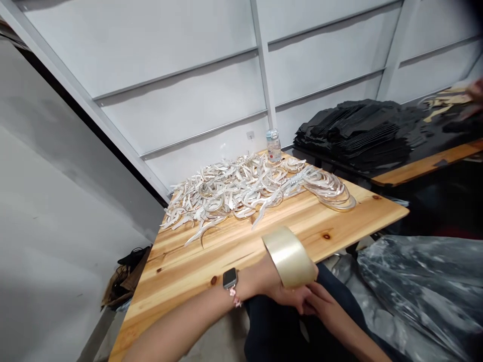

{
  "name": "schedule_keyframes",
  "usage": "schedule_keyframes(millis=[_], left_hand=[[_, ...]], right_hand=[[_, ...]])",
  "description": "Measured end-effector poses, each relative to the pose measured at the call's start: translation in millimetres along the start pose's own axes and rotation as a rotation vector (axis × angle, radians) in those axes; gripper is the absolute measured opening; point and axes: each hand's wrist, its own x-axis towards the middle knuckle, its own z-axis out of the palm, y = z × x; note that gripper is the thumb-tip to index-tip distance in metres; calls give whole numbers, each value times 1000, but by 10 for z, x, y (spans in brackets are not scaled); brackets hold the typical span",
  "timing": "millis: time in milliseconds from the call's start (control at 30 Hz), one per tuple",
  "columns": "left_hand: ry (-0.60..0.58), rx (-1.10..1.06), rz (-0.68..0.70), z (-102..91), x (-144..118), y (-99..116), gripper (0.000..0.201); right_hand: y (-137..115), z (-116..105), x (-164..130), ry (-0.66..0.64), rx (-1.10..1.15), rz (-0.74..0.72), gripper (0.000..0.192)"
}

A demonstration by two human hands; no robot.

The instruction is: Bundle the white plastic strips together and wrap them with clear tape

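A broad, shiny gold strip [289, 256], bent into a curve, is held over my lap near the front edge of the table. My left hand [277, 284], with a dark watch and a pink bracelet at the wrist, is closed at the strip's lower side. Coming from the lower right, my right hand [320, 299] meets it there with fingers closed at the strip's lower end. The strip and the overlapping fingers partly hide the grip. Beyond them, a heap of thin white and gold curved strips [226, 191] covers the far part of the table.
The wooden table [181, 266] carries a neater bundle of curved strips [330, 188] and a clear bottle [273, 146]. Black folded pieces [350, 128] are piled on a dark table at right, where another person's hand [476, 91] shows. Grey plastic sheeting [422, 286] lies at lower right.
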Motion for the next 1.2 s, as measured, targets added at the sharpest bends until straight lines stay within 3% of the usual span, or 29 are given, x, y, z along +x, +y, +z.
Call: schedule_keyframes(millis=[67, 200, 267, 367, 533, 700, 900, 967, 1033, 1100, 1200], left_hand=[[58, -243, -71, -133, 65, -14, 49], [427, -733, -94, -410, 195, 28, 54], [537, -781, -44, -457, 211, 58, 51], [588, -710, -35, -402, 178, 80, 53], [485, -620, -63, -291, 129, 46, 59], [456, -624, -45, -294, 137, -9, 59], [598, -493, 170, -145, 63, -15, 51], [468, -341, 199, -88, 6, 3, 53], [219, -149, 103, -52, -34, 14, 51], [47, -10, -24, -41, -30, 4, 44], [109, -134, -108, -85, 60, -42, 38]], right_hand=[[-49, 35, -26, -62, -84, -60, 54], [-103, 69, -30, -157, -102, -98, 49], [-98, 57, -19, -185, -95, -89, 48], [-80, 30, -5, -197, -113, -90, 47], [-65, 34, -5, -199, -152, -98, 48], [-68, 60, -26, -187, -178, -103, 48], [-129, 96, -106, -230, -161, -61, 43], [-138, 127, -128, -243, -138, -48, 43], [-140, 162, -140, -245, -107, -27, 42], [-144, 186, -144, -222, -65, -20, 43], [-159, 185, -137, -213, -73, -40, 42]])
